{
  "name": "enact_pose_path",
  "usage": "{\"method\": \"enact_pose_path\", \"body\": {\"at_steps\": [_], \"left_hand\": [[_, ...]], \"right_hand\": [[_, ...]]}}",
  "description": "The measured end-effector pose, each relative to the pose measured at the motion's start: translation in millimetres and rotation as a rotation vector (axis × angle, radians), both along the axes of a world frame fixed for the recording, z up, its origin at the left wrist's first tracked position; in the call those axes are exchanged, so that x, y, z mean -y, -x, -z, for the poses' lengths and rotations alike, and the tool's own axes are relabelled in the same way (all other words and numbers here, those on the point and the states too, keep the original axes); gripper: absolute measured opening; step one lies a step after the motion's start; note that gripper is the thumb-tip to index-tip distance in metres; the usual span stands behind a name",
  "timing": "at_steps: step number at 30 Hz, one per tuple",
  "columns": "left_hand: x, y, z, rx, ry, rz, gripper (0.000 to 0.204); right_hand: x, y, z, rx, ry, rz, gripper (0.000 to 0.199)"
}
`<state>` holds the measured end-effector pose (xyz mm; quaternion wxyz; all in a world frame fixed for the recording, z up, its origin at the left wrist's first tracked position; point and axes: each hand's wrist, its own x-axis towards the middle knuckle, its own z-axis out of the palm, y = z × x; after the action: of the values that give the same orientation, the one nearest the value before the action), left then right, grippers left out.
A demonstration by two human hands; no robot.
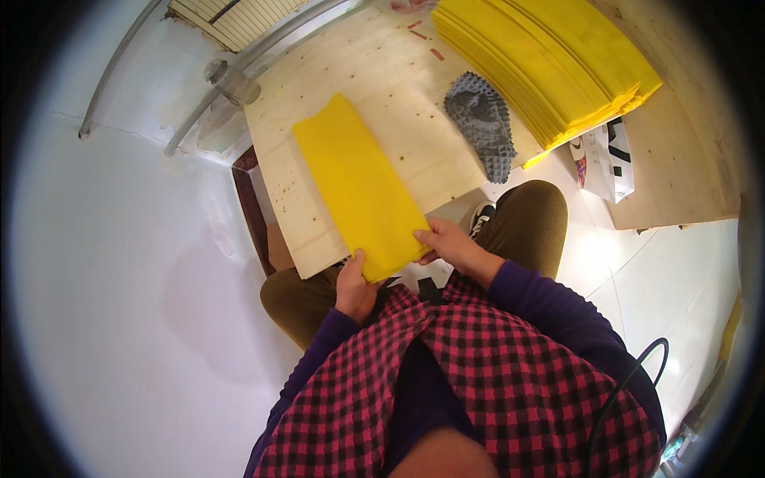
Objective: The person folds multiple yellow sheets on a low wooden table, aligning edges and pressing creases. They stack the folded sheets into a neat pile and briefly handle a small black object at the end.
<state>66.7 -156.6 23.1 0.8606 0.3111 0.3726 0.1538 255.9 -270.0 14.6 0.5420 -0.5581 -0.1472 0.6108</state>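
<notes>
A long folded piece of yellow cloth-like sheet (358, 183) lies on the pale wooden board (279, 175), its near end reaching past the board's front edge toward my lap. My left hand (354, 287) grips the near left corner, thumb on top. At the near right edge, my right hand (450, 243) pinches the same sheet between thumb and fingers. The fingers under the sheet are hidden on both hands. To the right on the board rests a grey, bumpy-textured cloth (481, 123), apart from both hands.
A tall stack of folded yellow sheets (550, 64) stands at the back right. Beside it, a white printed bag (603, 163) is near another wooden panel (685, 159). A glass jar (233, 82) sits at the board's far left corner, by the white wall (135, 263).
</notes>
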Motion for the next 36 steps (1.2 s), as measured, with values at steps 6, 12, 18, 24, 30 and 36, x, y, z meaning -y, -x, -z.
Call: {"method": "enact_pose_path", "body": {"at_steps": [6,12,18,24,30,36], "left_hand": [[3.1,-31.2,-6.6,-0.109,-0.114,-0.015,0.039],[2.6,-69.5,-17.6,-0.043,-0.177,0.008,0.039],[6.6,-73.8,-15.5,-0.061,-0.112,-0.016,0.039],[-2.7,-84.0,-17.8,0.032,-0.028,-0.030,0.037],[-30.5,-117.6,-23.5,0.098,0.109,0.009,0.037],[-39.2,-137.8,5.2,0.084,0.143,0.033,0.038]], "right_hand": [[5.3,-19.2,-3.1,-0.001,-0.003,0.077,0.029],[1.2,-50.0,-10.3,0.059,-0.048,0.135,0.030],[6.1,-58.7,-11.1,0.085,-0.029,0.120,0.029],[13.2,-67.3,-15.1,0.098,-0.032,0.109,0.027],[26.4,-92.5,-33.2,0.062,-0.110,0.094,0.030],[39.4,-126.8,-54.2,0.612,0.059,-0.019,0.036]]}}
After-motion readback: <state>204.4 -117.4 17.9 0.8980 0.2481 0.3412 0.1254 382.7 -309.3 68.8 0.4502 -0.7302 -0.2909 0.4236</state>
